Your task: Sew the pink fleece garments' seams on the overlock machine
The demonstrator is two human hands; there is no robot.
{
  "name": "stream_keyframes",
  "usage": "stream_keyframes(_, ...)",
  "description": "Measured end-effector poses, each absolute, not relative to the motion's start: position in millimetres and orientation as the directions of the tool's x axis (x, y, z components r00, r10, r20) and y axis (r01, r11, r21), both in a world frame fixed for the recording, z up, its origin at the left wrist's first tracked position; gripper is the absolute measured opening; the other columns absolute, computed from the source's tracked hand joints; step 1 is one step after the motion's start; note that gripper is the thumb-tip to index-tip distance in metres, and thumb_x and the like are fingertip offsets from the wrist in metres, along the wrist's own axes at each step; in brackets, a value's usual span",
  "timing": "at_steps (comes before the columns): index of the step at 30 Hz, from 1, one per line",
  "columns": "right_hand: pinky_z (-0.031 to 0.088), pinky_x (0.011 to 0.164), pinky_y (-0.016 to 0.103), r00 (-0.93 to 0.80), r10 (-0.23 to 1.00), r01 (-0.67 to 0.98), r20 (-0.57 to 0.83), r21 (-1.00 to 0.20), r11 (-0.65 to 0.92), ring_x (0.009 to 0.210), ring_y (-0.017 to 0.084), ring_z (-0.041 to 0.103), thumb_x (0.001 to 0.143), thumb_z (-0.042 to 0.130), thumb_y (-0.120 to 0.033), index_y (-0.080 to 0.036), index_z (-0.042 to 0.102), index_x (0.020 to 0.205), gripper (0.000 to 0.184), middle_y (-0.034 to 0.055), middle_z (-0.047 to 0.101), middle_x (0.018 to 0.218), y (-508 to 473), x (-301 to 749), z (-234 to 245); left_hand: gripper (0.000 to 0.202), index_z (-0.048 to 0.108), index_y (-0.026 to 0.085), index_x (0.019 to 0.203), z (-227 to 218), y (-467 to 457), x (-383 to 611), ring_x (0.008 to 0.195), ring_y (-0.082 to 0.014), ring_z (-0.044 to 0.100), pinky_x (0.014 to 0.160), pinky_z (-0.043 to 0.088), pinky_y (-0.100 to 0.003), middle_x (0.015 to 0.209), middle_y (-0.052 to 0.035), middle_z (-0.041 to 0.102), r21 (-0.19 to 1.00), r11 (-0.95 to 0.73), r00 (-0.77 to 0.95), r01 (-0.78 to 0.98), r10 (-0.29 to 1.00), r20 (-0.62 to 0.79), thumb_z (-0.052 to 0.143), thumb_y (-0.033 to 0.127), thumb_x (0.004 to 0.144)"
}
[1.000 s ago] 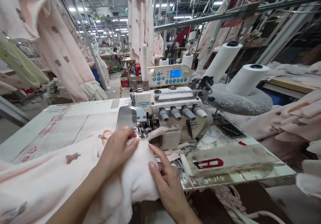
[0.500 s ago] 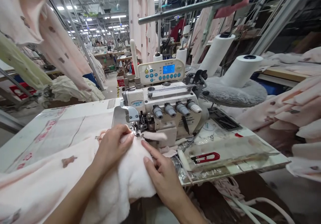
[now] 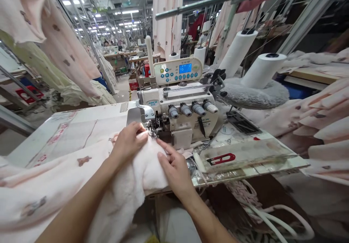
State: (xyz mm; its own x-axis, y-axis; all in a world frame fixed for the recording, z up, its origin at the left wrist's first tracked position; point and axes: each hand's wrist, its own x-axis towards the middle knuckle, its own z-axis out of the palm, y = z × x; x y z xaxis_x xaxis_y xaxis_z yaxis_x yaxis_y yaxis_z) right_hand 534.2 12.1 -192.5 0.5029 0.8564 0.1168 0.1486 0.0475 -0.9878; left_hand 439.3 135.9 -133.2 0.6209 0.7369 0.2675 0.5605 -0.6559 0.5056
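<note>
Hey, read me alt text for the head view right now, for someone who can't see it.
A person's left hand and right hand touch pale fleecy fabric at the needle area of a white Jack sewing machine. Red thread snips lie on the worktable to the right, and white thread cones stand beyond the machine.

And here on my feed, clear as day: "JACK" in blue on the badge (image 3: 153, 102) of the sewing machine (image 3: 181, 121), with smaller characters beneath that I can't resolve. More lettering (image 3: 207, 120) lower on the body, and that looks like "JACK" again! Up on the control panel (image 3: 166, 65), the blue display (image 3: 185, 68) gives me a "b", or possibly a 6. Red print (image 3: 62, 127) on the bench (image 3: 29, 139)? Illegible from here.
</note>
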Motion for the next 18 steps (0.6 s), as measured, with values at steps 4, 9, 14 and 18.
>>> stream_keyframes(4, 0.029, 0.041, 0.018, 0.515, 0.844, 0.150, 0.150, -0.985, 0.083, 0.045, 0.009, 0.036, 0.082, 0.048, -0.030, -0.017, 0.056, 0.119, 0.040, -0.0043, 0.050, 0.053, 18.4, 532.6, -196.8, 0.011, 0.051, 0.017, 0.067, -132.8, 145.9, 441.2, 0.066, -0.0135, 0.051, 0.061, 0.037, -0.025, 0.073, 0.0007, 0.054, 0.469, -0.686, 0.637, 0.556, 0.714, 0.290, 0.047, 0.023, 0.075)
stream_keyframes(9, 0.043, 0.053, 0.021, 0.470, 0.865, 0.068, 0.176, -0.984, 0.163, 0.058, 0.013, 0.054, 0.082, 0.049, -0.028, -0.018, 0.042, 0.125, 0.044, -0.0009, 0.061, 0.070, 7.5, 526.3, -195.8, 0.013, 0.056, 0.016, 0.080, -131.4, 133.2, 431.4, 0.083, -0.0207, 0.054, 0.075, 0.041, -0.034, 0.088, -0.0065, 0.058, 0.247, -0.809, 0.676, 0.534, 0.584, 0.450, 0.044, 0.020, 0.081)
stream_keyframes(14, 0.046, 0.081, 0.028, 0.384, 0.910, -0.044, 0.158, -0.981, 0.189, 0.089, 0.015, 0.058, 0.081, 0.052, -0.024, -0.022, 0.028, 0.131, 0.055, 0.0053, 0.060, 0.103, -21.6, 521.3, -202.4, 0.023, 0.049, 0.019, 0.106, -157.3, 61.2, 398.0, 0.092, -0.0201, 0.053, 0.078, 0.044, -0.032, 0.097, -0.0065, 0.060, 0.203, -0.918, 0.689, 0.340, 0.390, 0.611, 0.048, 0.018, 0.083)
stream_keyframes(18, 0.047, 0.078, 0.029, 0.406, 0.895, 0.015, 0.185, -0.981, 0.195, 0.085, 0.016, 0.059, 0.082, 0.051, -0.023, -0.020, 0.034, 0.129, 0.050, 0.0055, 0.063, 0.096, -26.5, 519.1, -209.9, 0.029, 0.051, 0.018, 0.106, -181.2, 38.2, 389.2, 0.092, -0.0192, 0.054, 0.080, 0.043, -0.033, 0.099, -0.0065, 0.061, 0.138, -0.930, 0.696, 0.341, 0.349, 0.627, 0.043, 0.007, 0.081)
